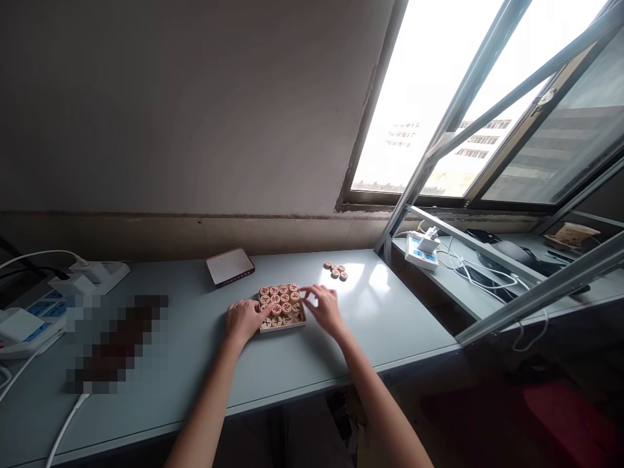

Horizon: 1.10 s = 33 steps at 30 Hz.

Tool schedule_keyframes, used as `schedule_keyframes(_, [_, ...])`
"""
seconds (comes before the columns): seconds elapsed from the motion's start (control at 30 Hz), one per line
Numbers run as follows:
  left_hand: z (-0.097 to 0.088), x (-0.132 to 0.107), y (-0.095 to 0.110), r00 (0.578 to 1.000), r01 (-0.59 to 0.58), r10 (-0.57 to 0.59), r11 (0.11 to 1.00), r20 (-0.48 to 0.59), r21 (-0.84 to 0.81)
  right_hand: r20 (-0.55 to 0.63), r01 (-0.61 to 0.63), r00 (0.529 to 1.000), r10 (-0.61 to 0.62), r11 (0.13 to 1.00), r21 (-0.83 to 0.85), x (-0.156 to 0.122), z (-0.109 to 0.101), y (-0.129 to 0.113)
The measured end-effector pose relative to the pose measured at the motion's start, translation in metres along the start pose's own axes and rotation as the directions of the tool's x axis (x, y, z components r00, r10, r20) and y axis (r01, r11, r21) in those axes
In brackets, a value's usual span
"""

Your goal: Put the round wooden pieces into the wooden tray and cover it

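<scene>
A shallow box (pixel 283 329) on the desk is filled with rows of round wooden Chinese chess pieces (pixel 286 307), marked in red and black. One red-marked piece near the middle appears to sit higher than its neighbours. My left hand (pixel 244 320) grips the box's left side, its thumb reaching over the pieces. At the right rim is my right hand (pixel 322 305), thumb and forefinger slightly apart, with nothing visible between them. Several loose chess pieces (pixel 335 274) lie on the desk beyond my right hand. Behind the box to the left rests the box lid (pixel 231 266), inside facing up.
Power strips (pixel 104 276) with plugs and white cables occupy the desk's left end, near a blurred-out dark object (pixel 117 344). A metal frame post (pixel 414 188) rises at the right. Beyond it, another desk holds a power strip (pixel 422 251) and cables. A wall and window stand behind.
</scene>
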<state>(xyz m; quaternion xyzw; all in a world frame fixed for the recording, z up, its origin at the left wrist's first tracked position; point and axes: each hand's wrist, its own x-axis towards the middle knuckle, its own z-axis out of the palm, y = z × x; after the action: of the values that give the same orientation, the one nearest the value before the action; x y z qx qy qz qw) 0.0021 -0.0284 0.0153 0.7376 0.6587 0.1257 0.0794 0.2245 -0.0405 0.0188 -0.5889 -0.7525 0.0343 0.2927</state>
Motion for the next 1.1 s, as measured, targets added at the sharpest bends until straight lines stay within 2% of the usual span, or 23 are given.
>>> schedule_keyframes(0.1, [-0.001,0.0,0.0,1.0,-0.003,0.003,1.0,0.0,0.002,-0.141,-0.252,0.963,0.231,0.954,-0.162,0.012,-0.011,0.046])
schedule_keyframes(0.17, [-0.001,0.0,0.0,1.0,-0.004,0.004,1.0,0.004,-0.001,-0.143,-0.354,0.934,0.328,0.903,-0.241,0.017,-0.016,0.075])
schedule_keyframes(0.23, [-0.001,0.0,-0.001,1.0,-0.005,0.005,1.0,0.007,-0.005,-0.102,-0.357,0.934,0.342,0.892,-0.278,0.016,-0.019,0.095])
schedule_keyframes(0.33, [-0.002,0.0,-0.001,1.0,-0.003,0.003,1.0,0.014,-0.009,-0.075,-0.314,0.949,0.305,0.906,-0.283,0.008,-0.024,0.102])
schedule_keyframes(0.43, [-0.002,0.0,-0.001,1.0,0.002,-0.002,1.0,0.023,-0.001,-0.073,-0.286,0.958,0.277,0.932,-0.223,-0.004,-0.028,0.086])
schedule_keyframes(0.53, [-0.002,0.001,-0.001,1.0,-0.001,0.001,1.0,0.02,0.017,-0.034,-0.226,0.974,0.225,0.974,-0.028,-0.014,-0.028,0.055])
schedule_keyframes(0.6, [-0.001,0.001,-0.001,1.0,-0.009,0.009,1.0,0.018,0.016,-0.004,-0.138,0.99,0.139,0.987,0.08,-0.018,-0.025,0.03])
schedule_keyframes(0.67, [0.0,0.001,-0.001,1.0,-0.017,0.017,1.0,0.015,0.007,0.008,-0.049,0.999,0.048,0.994,0.098,-0.02,-0.019,0.007])
schedule_keyframes(0.73, [0.001,0.001,-0.002,1.0,-0.025,0.025,1.0,0.006,0.001,0.013,-0.01,1.0,0.009,0.998,0.064,-0.02,-0.013,-0.009])
schedule_keyframes(0.9, [0.002,0.0,-0.003,0.999,-0.034,0.034,0.999,-0.012,0.011,0.052,-0.042,0.998,0.041,0.999,0.009,-0.015,-0.001,-0.022])
schedule_keyframes(1.1, [0.001,0.0,-0.002,0.999,-0.036,0.036,0.999,-0.006,0.018,0.038,-0.052,0.998,0.053,0.998,-0.022,-0.019,0.0,-0.025])
